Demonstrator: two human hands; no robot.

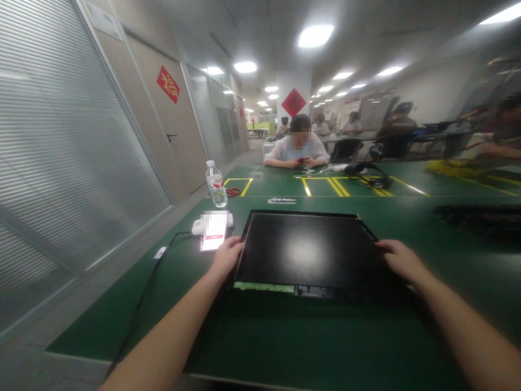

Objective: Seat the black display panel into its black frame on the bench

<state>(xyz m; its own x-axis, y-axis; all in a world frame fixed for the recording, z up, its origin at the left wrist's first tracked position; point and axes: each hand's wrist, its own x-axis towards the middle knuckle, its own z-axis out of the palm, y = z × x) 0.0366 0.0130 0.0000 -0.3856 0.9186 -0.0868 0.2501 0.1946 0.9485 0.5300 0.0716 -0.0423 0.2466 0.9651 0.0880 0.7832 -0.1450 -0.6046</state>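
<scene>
A black flat display panel (280, 244) is held level between my hands over the green table, its dark face up with a light glaring in it. Along its near edge runs a strip of green circuit board (264, 287). My left hand (228, 256) grips the left edge, thumb on top and the other fingers hidden beneath. At the right edge my right hand (401, 259) closes on the panel in the same way. Just beyond my left hand lies a phone (214, 233) with a lit screen, resting by a white power strip (198, 227).
A water bottle (216, 187) stands near red-handled scissors (233, 192) at the back left. A black cable (142, 296) crosses the table's left side. Headphones (372, 176) lie far right of centre. Across the green table (325, 342) sits a person (280, 152) holding a phone.
</scene>
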